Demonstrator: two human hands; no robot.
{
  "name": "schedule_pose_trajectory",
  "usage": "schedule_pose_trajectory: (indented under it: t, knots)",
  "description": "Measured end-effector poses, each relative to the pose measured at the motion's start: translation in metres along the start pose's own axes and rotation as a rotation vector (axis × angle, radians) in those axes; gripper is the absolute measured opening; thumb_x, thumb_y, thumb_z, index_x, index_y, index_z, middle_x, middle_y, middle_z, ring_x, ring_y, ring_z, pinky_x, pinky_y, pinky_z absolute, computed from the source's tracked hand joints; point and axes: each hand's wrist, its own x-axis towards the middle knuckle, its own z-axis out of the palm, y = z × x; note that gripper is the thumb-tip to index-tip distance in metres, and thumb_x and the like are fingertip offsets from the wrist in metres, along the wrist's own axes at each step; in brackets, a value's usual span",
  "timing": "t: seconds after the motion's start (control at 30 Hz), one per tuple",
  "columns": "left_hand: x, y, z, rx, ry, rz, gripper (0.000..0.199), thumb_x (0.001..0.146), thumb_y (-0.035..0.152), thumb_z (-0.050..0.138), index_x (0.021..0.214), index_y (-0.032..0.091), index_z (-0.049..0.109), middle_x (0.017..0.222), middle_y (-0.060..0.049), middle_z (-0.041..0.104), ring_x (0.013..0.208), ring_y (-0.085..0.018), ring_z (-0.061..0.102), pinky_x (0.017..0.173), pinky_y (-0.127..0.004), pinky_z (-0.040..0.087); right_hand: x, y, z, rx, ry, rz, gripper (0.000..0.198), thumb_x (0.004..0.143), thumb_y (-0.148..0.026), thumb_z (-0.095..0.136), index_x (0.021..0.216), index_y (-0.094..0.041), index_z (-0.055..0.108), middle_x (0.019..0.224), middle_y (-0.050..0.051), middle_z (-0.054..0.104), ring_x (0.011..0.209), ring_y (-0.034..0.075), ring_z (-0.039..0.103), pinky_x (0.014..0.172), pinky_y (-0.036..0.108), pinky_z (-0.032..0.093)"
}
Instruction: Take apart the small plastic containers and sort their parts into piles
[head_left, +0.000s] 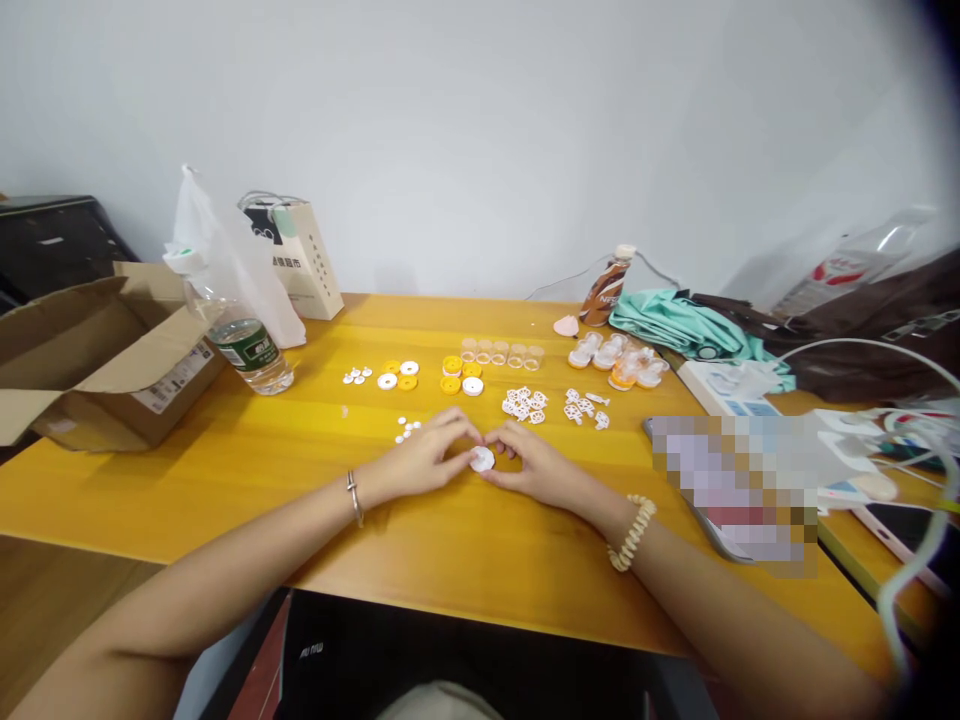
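Observation:
Between my two hands, near the table's middle, is a small round white plastic piece (482, 460). The fingers of my left hand (431, 455) close on its left side. My right hand (536, 462) grips it from the right with thumb and fingers. Just beyond lie white openwork pieces (524, 404), with more white pieces (585, 407) to their right. Yellow and white round caps (461, 375) sit in two groups behind my left hand. Small white discs (406, 430) lie by its wrist side, and small white knobs (358, 375) farther left. Clear cups (501, 354) stand in a row.
At left are a cardboard box (142, 370), a water bottle (251, 345) and a paper bag (304, 260). Clear-and-orange assembled pieces (619, 360), a brown drink bottle (606, 288) and green cloth (694, 325) are back right. A phone (720, 490) lies right, near white cables (919, 570).

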Motion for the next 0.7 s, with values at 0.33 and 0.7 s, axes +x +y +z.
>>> schedule_pose_trajectory:
  t: [0.33, 0.7]
  knots:
    - [-0.005, 0.0037, 0.008, 0.091, -0.057, -0.009, 0.016, 0.085, 0.025, 0.047, 0.098, 0.019, 0.054, 0.092, -0.005, 0.053, 0.088, -0.017, 0.051, 0.079, -0.029, 0.042, -0.0011, 0.0017, -0.0009, -0.017, -0.041, -0.018, 0.023, 0.08, -0.032, 0.056, 0.1, -0.022, 0.057, 0.085, 0.003, 0.05, 0.081, 0.015, 0.05, 0.075, 0.029, 0.042]
    - [-0.0044, 0.0052, 0.0086, 0.111, -0.085, -0.007, 0.016, 0.086, 0.025, 0.046, 0.097, 0.019, 0.055, 0.095, -0.006, 0.052, 0.089, -0.017, 0.052, 0.08, -0.03, 0.043, 0.0014, 0.0029, 0.002, -0.023, -0.013, 0.01, 0.024, 0.075, -0.036, 0.061, 0.094, -0.021, 0.055, 0.087, 0.004, 0.055, 0.081, 0.017, 0.051, 0.074, 0.031, 0.043]
